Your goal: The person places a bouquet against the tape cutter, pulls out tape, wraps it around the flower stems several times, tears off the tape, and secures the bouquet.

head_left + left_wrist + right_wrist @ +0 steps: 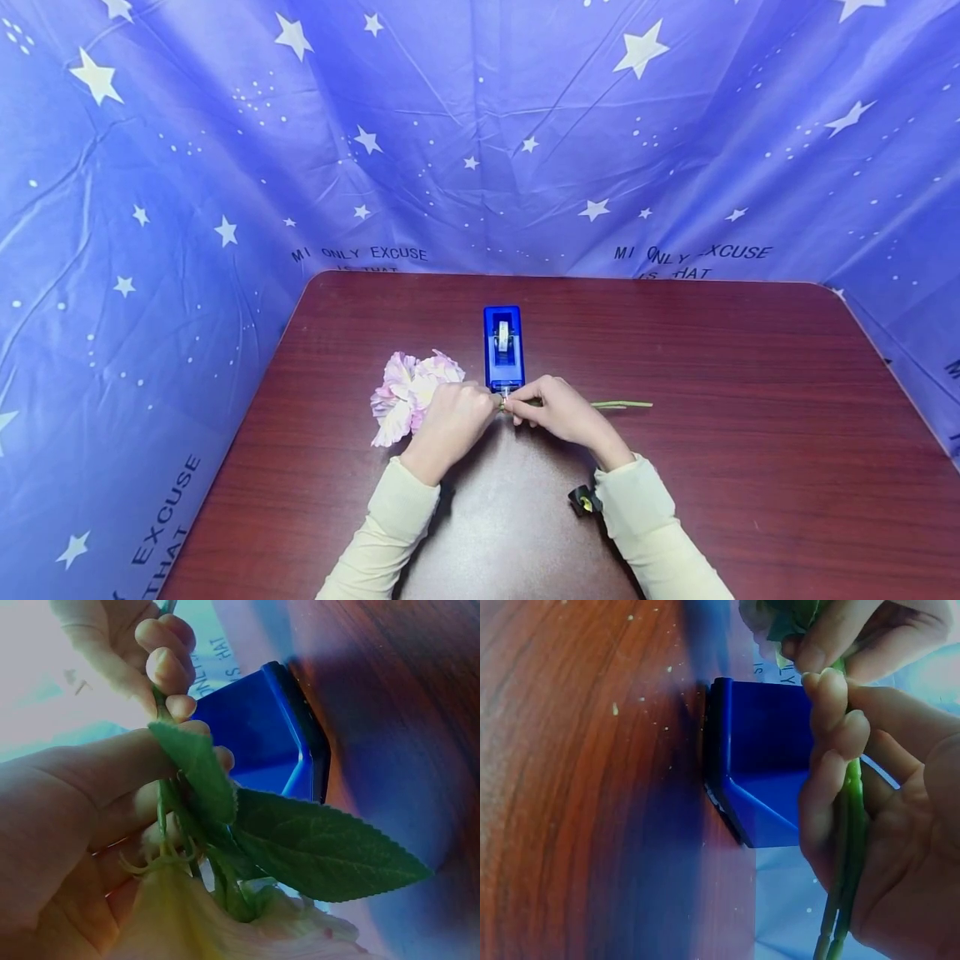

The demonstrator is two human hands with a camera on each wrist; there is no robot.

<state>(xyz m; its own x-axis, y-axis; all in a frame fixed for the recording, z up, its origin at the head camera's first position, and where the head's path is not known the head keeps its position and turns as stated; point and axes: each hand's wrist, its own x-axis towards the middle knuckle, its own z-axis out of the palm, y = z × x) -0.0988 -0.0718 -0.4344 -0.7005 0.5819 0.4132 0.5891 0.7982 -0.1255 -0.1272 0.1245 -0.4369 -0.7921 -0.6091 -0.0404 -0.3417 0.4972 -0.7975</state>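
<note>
Pink and white artificial flowers (pixel 408 396) lie to the left, their green stems (pixel 622 405) running rightward through both hands. My left hand (pixel 459 417) grips the stems just below the blossoms; in the left wrist view its fingers curl round them beside green leaves (pixel 322 844). My right hand (pixel 562 412) pinches the stems close to the left fingertips, and two stems (pixel 847 862) pass below its fingers in the right wrist view. Right behind the hands stands a blue tape dispenser (pixel 492 358) with a roll of tape (pixel 503 336). Whether tape is between the fingertips is hard to tell.
The dark red wooden table (pixel 750 375) extends round the hands on all sides. A blue curtain with white stars (pixel 480 125) hangs behind it and at both sides. A small black device (pixel 583 501) sits at the right wrist.
</note>
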